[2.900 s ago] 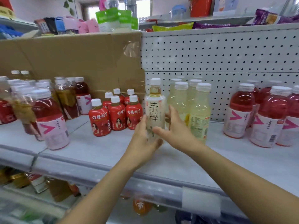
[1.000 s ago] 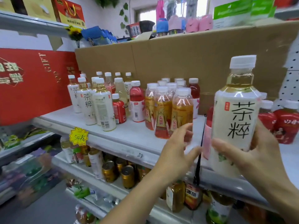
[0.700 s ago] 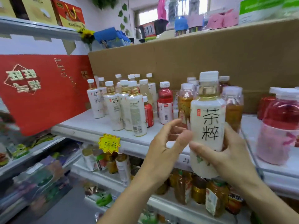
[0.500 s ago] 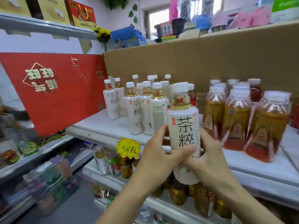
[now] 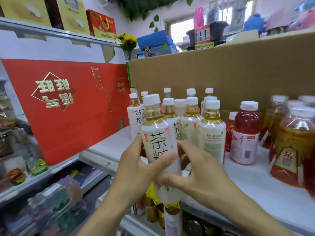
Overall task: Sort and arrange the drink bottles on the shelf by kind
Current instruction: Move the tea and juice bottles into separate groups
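Observation:
I hold a white-labelled tea bottle (image 5: pixel 156 133) with black characters in front of the shelf (image 5: pixel 255 181), tilted slightly. My left hand (image 5: pixel 136 167) grips it from the left with the thumb across the label. My right hand (image 5: pixel 197 171) curls round its lower right side. Just behind it stands a cluster of several matching white tea bottles (image 5: pixel 211 133) at the shelf's left end. A red drink bottle (image 5: pixel 245 133) stands to their right, then amber tea bottles (image 5: pixel 294 147).
A large red gift box (image 5: pixel 68 106) leans at the left of the shelf. A cardboard sheet (image 5: pixel 221 72) backs the shelf. Lower shelves below hold cans and bottles (image 5: pixel 172 217). A yellow price tag (image 5: pixel 153 193) hangs on the shelf edge.
I carried the white tea bottle leftward along the shelf from the right section. It now sits right before the group of matching white bottles, and both hands hold it.

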{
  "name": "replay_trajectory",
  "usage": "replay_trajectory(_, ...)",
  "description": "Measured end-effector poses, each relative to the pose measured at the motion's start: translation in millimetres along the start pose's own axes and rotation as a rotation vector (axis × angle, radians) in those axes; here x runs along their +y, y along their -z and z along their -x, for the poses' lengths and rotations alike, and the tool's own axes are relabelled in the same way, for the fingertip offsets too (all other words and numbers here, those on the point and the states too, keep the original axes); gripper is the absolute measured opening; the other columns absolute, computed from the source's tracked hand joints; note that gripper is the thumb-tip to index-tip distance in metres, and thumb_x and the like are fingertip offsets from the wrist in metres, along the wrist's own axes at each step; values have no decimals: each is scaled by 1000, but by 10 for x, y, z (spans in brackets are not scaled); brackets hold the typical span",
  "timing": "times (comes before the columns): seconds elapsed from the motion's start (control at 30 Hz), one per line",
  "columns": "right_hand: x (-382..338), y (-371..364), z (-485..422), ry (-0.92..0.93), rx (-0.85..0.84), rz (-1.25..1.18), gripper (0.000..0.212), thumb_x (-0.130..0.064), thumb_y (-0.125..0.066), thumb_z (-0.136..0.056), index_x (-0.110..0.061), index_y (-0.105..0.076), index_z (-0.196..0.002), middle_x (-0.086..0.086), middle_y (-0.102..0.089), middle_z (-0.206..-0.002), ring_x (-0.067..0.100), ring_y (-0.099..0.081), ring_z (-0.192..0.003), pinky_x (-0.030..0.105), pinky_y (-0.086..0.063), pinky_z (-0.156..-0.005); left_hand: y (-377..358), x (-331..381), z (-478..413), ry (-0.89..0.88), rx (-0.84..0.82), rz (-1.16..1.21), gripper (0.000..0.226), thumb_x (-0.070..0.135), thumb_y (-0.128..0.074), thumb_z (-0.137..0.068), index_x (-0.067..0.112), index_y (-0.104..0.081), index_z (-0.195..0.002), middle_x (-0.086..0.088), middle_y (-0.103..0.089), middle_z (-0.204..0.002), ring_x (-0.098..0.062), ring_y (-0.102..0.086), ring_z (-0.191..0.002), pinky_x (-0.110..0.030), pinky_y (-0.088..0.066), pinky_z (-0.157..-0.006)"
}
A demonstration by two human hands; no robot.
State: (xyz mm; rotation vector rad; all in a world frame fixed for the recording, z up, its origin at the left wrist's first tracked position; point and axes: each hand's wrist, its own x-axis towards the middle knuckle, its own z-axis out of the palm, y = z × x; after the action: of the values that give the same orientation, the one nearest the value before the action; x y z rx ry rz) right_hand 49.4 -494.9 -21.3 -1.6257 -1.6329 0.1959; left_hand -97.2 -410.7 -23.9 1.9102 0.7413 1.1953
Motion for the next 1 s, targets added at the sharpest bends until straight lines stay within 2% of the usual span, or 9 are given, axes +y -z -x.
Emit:
replay_trajectory(0.07, -12, 40, -132, 30, 40, 107, 67, -80, -53, -63, -49, -49, -122, -29, -55, -98, -5, -56, -85, 23, -51, -76, 156, -167, -168, 14, 45, -14, 52, 57, -81, -59, 34, -64, -103, 20, -73, -94, 0, -68, -86, -23, -55, -69)
replay_trajectory(0.17, -68, 69, -250, 55, 106, 100, 48, -73, -52, -70, -44, -59, -107, -25, -58, -93, 2, -58, -82, 27, -52, -69, 350, -457, -441, 37, 101, -20, 56, 62, -85, -59, 37, -64, -104, 16, -74, -97, -5, -68, -87, -38, -58, -75)
replay_trajectory(0.37, -234, 19, -572, 162, 220, 100, 29, -62, -55, -79, -37, -68, -87, -19, -65, -75, 6, -61, -60, 13, -44, -50, 559, -1042, -1187, 20, 102, -127, 49, 46, -81, -71, 35, -59, -113, 19, -69, -103, -3, -63, -92, -28, -52, -73)
replay_trajectory(0.5, -597, 130, -854, 238, 395, 206, 16, -46, -62, -85, -33, -71, -80, -15, -65, -65, 6, -61, -52, 11, -42, -45, 489, -1468, -1661, 0, 129, -177, 61, 36, -83, -75, 21, -53, -125, 6, -42, -125, -8, -46, -112, -19, -44, -89)
replay_trajectory(0.6, -866, 223, -1145, 229, 465, 289, 13, -45, -67, -89, -33, -70, -83, -17, -67, -69, 0, -65, -59, 8, -44, -50, 443, -1630, -1900, 34, 127, -54, 73, 27, -85, -75, 20, -38, -131, 4, -22, -146, -16, -32, -133, -21, -36, -106)
replay_trajectory(0.7, -936, 273, -1502, 13, 326, 545, 40, -67, -55, -75, -41, -66, -104, -20, -62, -84, -4, -59, -71, 14, -45, -58, 434, -1774, -2050, 18, 57, 64, 87, 18, -88, -71, 31, -26, -131, -2, -30, -146, -20, -42, -131, -37, -47, -104)
replay_trajectory(0.8, -852, 304, -1776, -258, 79, 877, 61, -81, -46, -63, -52, -56, -115, -23, -50, -103, -4, -48, -80, 29, -43, -66, 400, -1865, -2161, -21, -17, 144, 92, 9, -87, -71, 38, -23, -129, 1, -48, -132, -16, -54, -119, -23, -53, -84)
replay_trajectory(0.87, -778, 292, -1843, -394, -65, 919, 51, -76, -54, -67, -54, -57, -112, -21, -52, -105, 0, -51, -82, 27, -44, -64, 361, -1916, -2258, -38, -24, 152, 92, 9, -88, -70, 34, -25, -133, 1, -49, -131, -15, -55, -117, -19, -51, -80)
replay_trajectory(1.0, -722, 247, -1856, -553, -184, 802, 24, -53, -71, -79, -48, -61, -100, -13, -62, -86, 10, -64, -68, 21, -45, -45, 324, -2038, -2501, -51, -43, 144, 93, 15, -90, -68, 31, -26, -134, -5, -45, -133, -18, -54, -119, -33, -55, -90)
